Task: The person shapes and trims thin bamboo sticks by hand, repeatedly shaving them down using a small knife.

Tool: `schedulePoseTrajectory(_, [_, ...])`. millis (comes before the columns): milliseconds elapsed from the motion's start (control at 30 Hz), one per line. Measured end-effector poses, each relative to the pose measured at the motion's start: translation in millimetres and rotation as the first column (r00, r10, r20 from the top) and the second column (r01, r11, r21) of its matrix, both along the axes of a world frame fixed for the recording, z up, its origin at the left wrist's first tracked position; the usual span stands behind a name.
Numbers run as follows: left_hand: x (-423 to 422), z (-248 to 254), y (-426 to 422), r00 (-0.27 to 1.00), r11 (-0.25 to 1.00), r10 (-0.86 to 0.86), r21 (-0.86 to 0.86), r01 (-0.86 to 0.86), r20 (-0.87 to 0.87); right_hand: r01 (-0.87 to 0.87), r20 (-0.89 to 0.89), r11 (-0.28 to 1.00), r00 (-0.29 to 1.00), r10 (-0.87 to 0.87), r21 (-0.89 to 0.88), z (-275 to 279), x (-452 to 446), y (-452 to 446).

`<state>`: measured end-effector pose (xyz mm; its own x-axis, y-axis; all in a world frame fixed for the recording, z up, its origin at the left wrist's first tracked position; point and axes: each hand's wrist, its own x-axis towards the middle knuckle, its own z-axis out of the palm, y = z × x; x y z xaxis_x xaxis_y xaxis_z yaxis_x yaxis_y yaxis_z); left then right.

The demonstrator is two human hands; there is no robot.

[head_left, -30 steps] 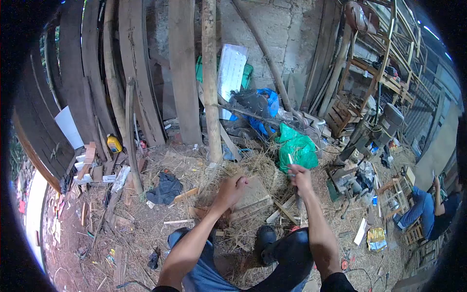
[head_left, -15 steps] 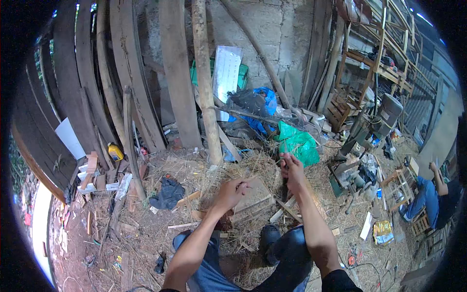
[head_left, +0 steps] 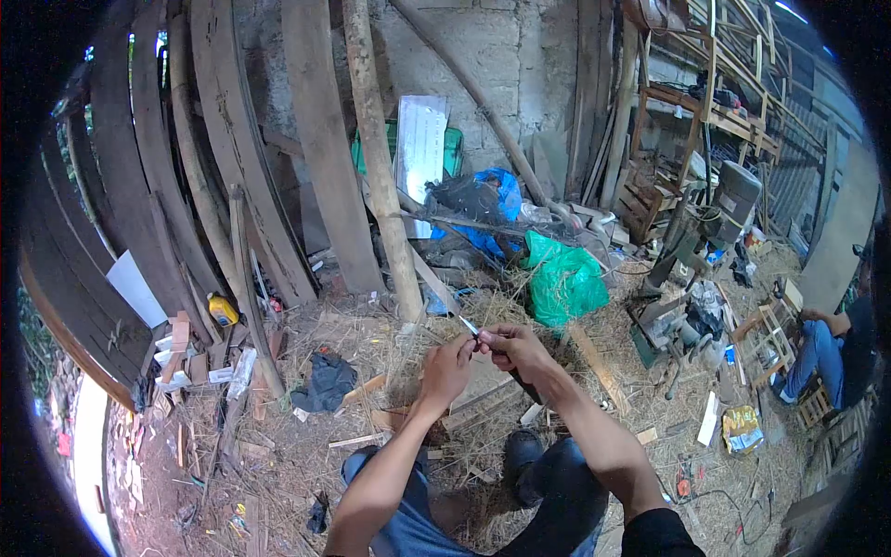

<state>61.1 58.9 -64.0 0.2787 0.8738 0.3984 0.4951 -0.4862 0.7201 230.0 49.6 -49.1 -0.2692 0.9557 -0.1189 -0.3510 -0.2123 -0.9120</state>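
My right hand (head_left: 520, 353) is closed around a knife (head_left: 469, 325). Its short bright blade points up and to the left past my fingers, and a dark handle end shows below the hand. My left hand (head_left: 447, 373) is closed, thumb and fingers meeting right beside the blade and against the right fingertips. Whatever it pinches is too small or hidden to make out. Both hands are held in front of my knees, above a wooden board (head_left: 483, 395) on the straw-covered ground.
A green plastic bag (head_left: 564, 283) lies ahead, near a wooden post (head_left: 382, 167). A black crumpled bag (head_left: 325, 381) and a yellow bottle (head_left: 222, 309) are to the left. At right are a bench vise-like machine (head_left: 664, 320), a yellow packet (head_left: 742, 429) and a seated person (head_left: 826, 348).
My right hand has come left and down, turning the knife so its blade points up-left. My left hand has moved slightly, and the hands now meet. The view has shifted a little.
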Motion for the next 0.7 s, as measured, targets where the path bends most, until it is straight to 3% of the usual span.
schedulePoseTrajectory(100, [6, 0, -1, 0.998, 0.996, -0.052, -0.071, 0.054, 0.028, 0.045, 0.169, 0.998, 0.984, -0.052, 0.045, -6, 8, 7])
schedulePoseTrajectory(167, [10, 4, -3, 0.995, 0.991, -0.072, -0.104, 0.08, 0.076, 0.066, 0.178, 0.997, 0.981, -0.071, 0.036, -6, 12, 7])
schedulePoseTrajectory(300, [16, -7, -5, 0.999, 0.999, -0.036, -0.038, 0.037, 0.027, 0.136, 0.275, 0.989, 0.95, -0.146, 0.054, -10, 22, 7])
schedulePoseTrajectory(367, [10, -18, -5, 0.999, 0.996, -0.033, 0.088, 0.036, -0.038, 0.411, 0.402, 0.884, 0.787, -0.468, 0.225, -28, 46, 23])
schedulePoseTrajectory(400, [2, -16, -10, 0.999, 0.996, -0.033, 0.087, 0.037, -0.039, 0.498, 0.343, 0.862, 0.797, -0.497, 0.092, 2, 61, 9])
schedulePoseTrajectory(433, [-9, -11, -17, 0.996, 0.999, -0.04, 0.01, 0.041, -0.085, 0.554, 0.242, 0.824, 0.789, -0.565, 0.119, -20, 93, 20])
schedulePoseTrajectory(467, [-15, -5, -18, 0.991, 0.997, -0.045, -0.061, 0.037, -0.126, 0.626, 0.11, 0.779, 0.773, -0.625, 0.037, -21, 105, 18])
schedulePoseTrajectory(600, [-20, -4, -9, 1.0, 1.0, 0.005, 0.001, -0.005, -0.027, 0.592, 0.088, 0.806, 0.802, -0.59, 0.01, -35, 101, 8])
schedulePoseTrajectory(667, [-21, 2, -6, 0.977, 0.945, -0.034, -0.313, 0.1, 0.211, 0.55, 0.147, 0.831, 0.818, -0.556, 0.08, -37, 95, 11])
schedulePoseTrajectory(700, [-21, -3, -4, 0.976, 0.945, -0.023, -0.315, 0.092, 0.216, 0.512, 0.359, 0.815, 0.732, -0.579, 0.27, -37, 82, 14])
